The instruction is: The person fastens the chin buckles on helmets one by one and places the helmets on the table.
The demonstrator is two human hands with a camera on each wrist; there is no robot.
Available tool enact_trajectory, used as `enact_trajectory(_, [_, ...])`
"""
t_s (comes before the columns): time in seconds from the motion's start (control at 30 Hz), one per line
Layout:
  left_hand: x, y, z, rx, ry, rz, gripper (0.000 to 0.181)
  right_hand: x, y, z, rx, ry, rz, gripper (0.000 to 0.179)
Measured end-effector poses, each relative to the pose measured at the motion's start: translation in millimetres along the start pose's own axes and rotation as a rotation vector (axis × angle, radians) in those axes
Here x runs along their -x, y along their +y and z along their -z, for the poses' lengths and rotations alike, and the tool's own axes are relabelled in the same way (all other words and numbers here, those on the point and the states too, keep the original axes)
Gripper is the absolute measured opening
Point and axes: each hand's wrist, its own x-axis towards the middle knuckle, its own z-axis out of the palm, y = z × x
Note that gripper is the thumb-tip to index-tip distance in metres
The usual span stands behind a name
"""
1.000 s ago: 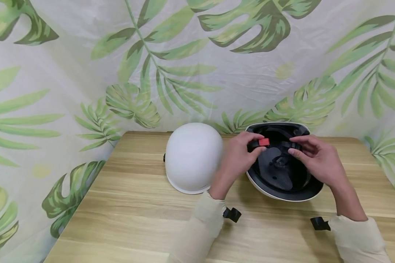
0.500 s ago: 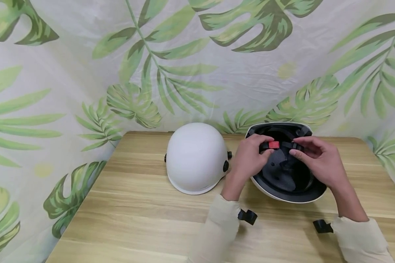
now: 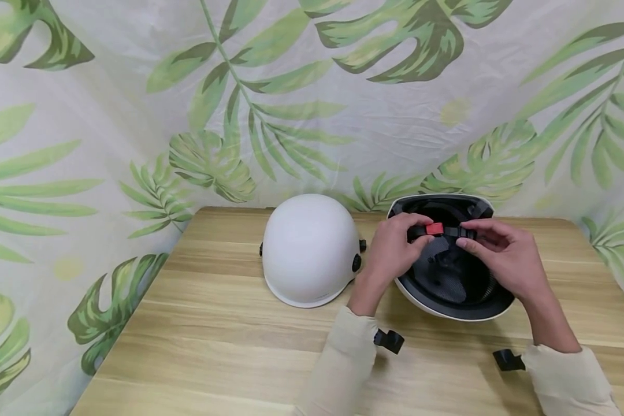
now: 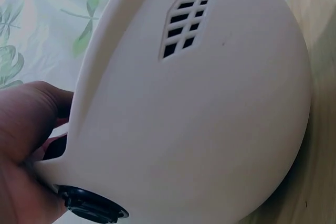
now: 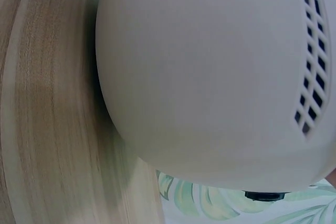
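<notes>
Left hand [image 3: 392, 242] was angled inward, fingers [image 3: 419, 219] pinching red buckle [image 3: 434, 229]; right hand [image 3: 504, 251] mirrored it, pinching black strap clip [image 3: 453, 231], both over upturned helmet [image 3: 452, 310].

A wrinkled pale cloth [image 3: 301, 115] with green leaves hangs behind a light wooden table [image 3: 203, 323] with streaked grain.

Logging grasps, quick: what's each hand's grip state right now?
Left hand: closed, pinching the small rectangular red-and-black plastic buckle.
Right hand: closed, pinching the slim black plastic strap fitting.
</notes>
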Motion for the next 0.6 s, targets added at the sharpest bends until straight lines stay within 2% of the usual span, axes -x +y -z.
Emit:
enact_trajectory(0.23, [1.4,-4.3,1.5,-0.005,-0.056,-0.073,0.029,1.4,-0.5,-1.9,0.022,-0.029,0.051,0.029])
enact_trajectory(0.47, [-0.3,-9.6,-0.2,0.015,-0.053,-0.103,0.028,2.8,0.5,1.5,0.008,-0.099,0.063,0.034])
enact_trajectory(0.6, [-2.1,-10.3,-0.2,0.014,-0.059,-0.138,0.029,2.6,-1.3,4.9,0.038,-0.104,0.077,0.036])
